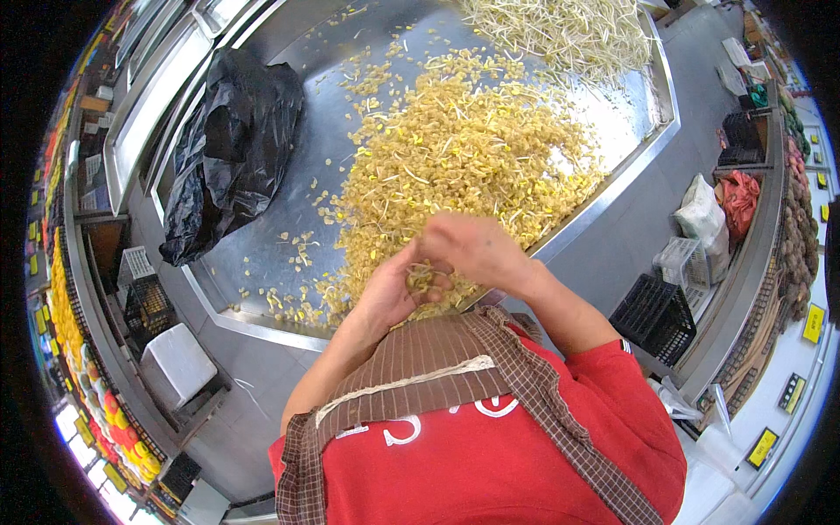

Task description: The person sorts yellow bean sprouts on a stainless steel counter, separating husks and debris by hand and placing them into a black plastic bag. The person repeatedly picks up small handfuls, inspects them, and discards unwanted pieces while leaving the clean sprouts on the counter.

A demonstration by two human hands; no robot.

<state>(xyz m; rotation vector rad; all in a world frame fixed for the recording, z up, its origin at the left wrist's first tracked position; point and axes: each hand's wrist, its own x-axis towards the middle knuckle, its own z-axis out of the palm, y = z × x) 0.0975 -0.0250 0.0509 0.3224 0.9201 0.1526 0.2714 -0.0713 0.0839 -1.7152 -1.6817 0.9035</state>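
Observation:
My left hand [392, 282] is cupped, palm up, close to my apron [420, 361]. In it lies a small clump of sprout bits [420, 277]. Above its fingertips is my right hand [474, 248], bent at the wrist and blurred. I cannot tell whether the right fingers hold anything. Both hands are over the near edge of a wide heap of tan bean hulls [453, 151], mixed with yellow bean heads and short white stems. The heap spreads across a stainless steel table [308, 151] with a raised rim. Long pale bean sprouts [571, 36] form another pile at the far right.
A crumpled black plastic bag [243, 138] lies on the table's left side. Black crates [653, 319] and a white sack [703, 216] stand right of the table. A white foam box [179, 367] is at the lower left. Produce shelves [98, 367] curve along both sides.

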